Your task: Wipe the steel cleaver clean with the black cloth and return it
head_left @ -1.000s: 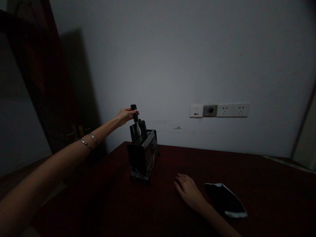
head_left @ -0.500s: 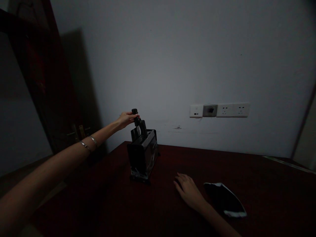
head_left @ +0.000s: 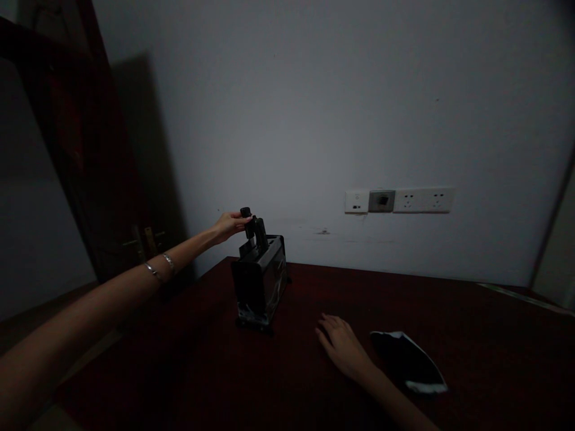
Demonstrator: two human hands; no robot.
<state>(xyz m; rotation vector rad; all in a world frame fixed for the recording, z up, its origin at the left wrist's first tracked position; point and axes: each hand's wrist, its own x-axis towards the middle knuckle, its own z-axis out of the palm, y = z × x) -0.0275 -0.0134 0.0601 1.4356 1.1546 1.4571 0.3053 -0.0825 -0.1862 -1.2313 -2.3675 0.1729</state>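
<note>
My left hand (head_left: 232, 225) reaches far forward, its fingers closed around the black handle of a knife (head_left: 246, 214). The knife stands upright, its broad dark blade partly sunk in the top of a black knife block (head_left: 256, 290). More black handles (head_left: 261, 232) stick up right beside it in the block. Shiny clear material shows along the block's side and base. My right hand (head_left: 342, 344) lies palm down on the table, fingers stretched out, with nothing in it. It rests to the right of the block.
The dark red table (head_left: 314, 293) meets a pale wall with a row of sockets (head_left: 399, 202). Right of my right hand lies a flat black piece with white edges (head_left: 411, 362), its kind unclear. A dark red door (head_left: 112, 155) stands at the left.
My left hand has moved down a little, and the knife sits lower in the block, with less blade showing. My right hand has stayed still.
</note>
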